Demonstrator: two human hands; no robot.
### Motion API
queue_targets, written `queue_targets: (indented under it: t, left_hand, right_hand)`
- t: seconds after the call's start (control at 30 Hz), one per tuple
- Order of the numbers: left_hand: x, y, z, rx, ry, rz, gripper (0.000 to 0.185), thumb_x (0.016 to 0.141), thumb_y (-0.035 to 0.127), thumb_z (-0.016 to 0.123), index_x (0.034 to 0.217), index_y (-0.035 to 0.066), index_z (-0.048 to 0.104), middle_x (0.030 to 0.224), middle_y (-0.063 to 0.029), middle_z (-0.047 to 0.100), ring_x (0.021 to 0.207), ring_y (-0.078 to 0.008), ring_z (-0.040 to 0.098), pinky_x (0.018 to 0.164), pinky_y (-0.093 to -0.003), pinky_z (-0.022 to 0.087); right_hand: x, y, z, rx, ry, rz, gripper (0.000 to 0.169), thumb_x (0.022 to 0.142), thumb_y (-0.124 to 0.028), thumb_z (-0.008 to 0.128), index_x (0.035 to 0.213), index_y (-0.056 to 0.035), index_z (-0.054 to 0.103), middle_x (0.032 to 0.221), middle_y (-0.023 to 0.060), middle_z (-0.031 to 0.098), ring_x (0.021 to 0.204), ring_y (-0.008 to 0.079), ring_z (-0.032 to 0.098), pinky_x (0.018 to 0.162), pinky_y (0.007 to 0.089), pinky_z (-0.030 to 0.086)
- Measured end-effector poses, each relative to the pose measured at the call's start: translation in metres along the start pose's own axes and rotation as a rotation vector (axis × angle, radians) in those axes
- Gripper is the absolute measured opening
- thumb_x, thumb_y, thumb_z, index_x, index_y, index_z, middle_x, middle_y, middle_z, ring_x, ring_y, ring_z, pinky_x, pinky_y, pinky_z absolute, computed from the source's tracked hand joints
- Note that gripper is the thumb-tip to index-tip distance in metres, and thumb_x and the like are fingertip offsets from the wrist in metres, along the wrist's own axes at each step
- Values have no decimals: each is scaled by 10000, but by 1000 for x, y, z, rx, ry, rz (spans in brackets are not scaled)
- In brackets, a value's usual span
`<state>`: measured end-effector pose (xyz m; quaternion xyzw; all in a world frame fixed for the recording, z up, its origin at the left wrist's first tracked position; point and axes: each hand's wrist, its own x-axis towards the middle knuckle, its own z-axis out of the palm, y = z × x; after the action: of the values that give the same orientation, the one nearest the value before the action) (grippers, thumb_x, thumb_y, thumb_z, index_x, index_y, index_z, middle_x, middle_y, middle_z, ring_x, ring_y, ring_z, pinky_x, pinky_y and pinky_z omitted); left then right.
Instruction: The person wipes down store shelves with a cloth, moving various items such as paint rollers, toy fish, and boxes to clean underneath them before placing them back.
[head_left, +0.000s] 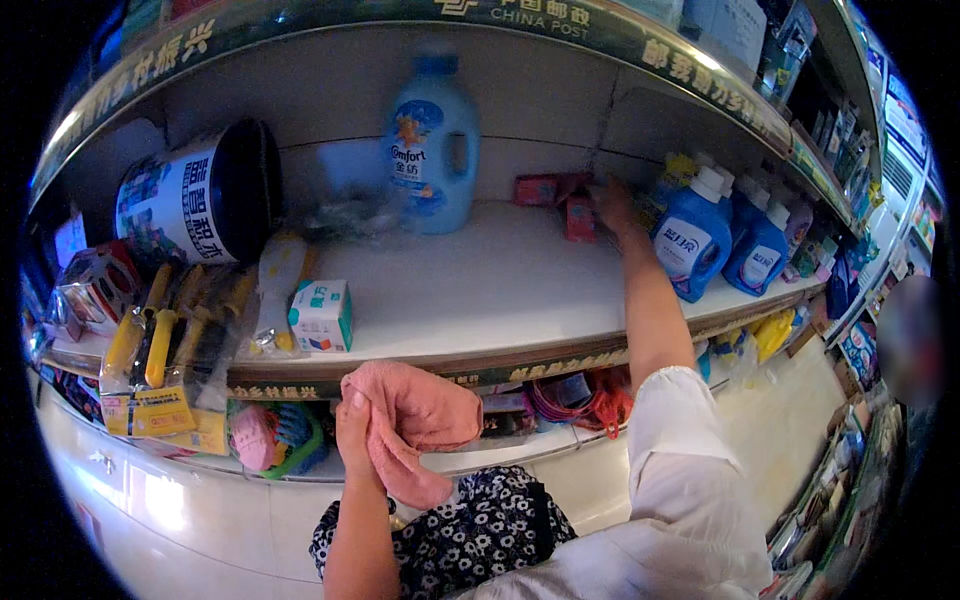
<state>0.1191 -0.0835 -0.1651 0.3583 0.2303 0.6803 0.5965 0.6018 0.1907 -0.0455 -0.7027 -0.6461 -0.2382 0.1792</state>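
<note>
My left hand (352, 439) grips a folded pink towel (420, 420) in front of the shelf's front edge. At full stretch, my right hand (615, 206) reaches to the back of the white shelf (480, 300). Small red boxes (579, 217) lie right beside its fingers, in dim light; whether the hand holds one is unclear. A large blue Comfort softener bottle (431, 150) stands upright left of those boxes. Blue detergent bottles (690, 240) are grouped just right of my right forearm.
At left lie a large tub (176, 202) on its side, yellow-handled tools (161, 337) in packaging, and a small white-and-green box (322, 315). An upper shelf edge (540, 26) overhangs. Plastic toys (277, 439) sit on the lower shelf. Stacked goods (832, 480) line the right side.
</note>
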Motion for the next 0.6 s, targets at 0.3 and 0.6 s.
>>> queue_targets:
  t: [0.3,0.6]
  left_hand:
    - [-7,12,12,38,141,69,400,809,323,567,1000,-29,559,938,-101,602,851,-172,580,792,-295,458]
    - [-4,10,14,-4,85,62,408,838,310,526,1050,-38,534,986,-117,584,895,-186,572,822,-308,452]
  right_hand:
    - [-11,-22,1,-15,-42,41,425,861,-112,429,1279,-40,414,1281,225,437,1194,386,406,1033,440,308]
    - [-29,-31,-28,237,34,200,602,716,-153,662,1242,-4,411,1191,256,502,1128,384,476,957,435,388]
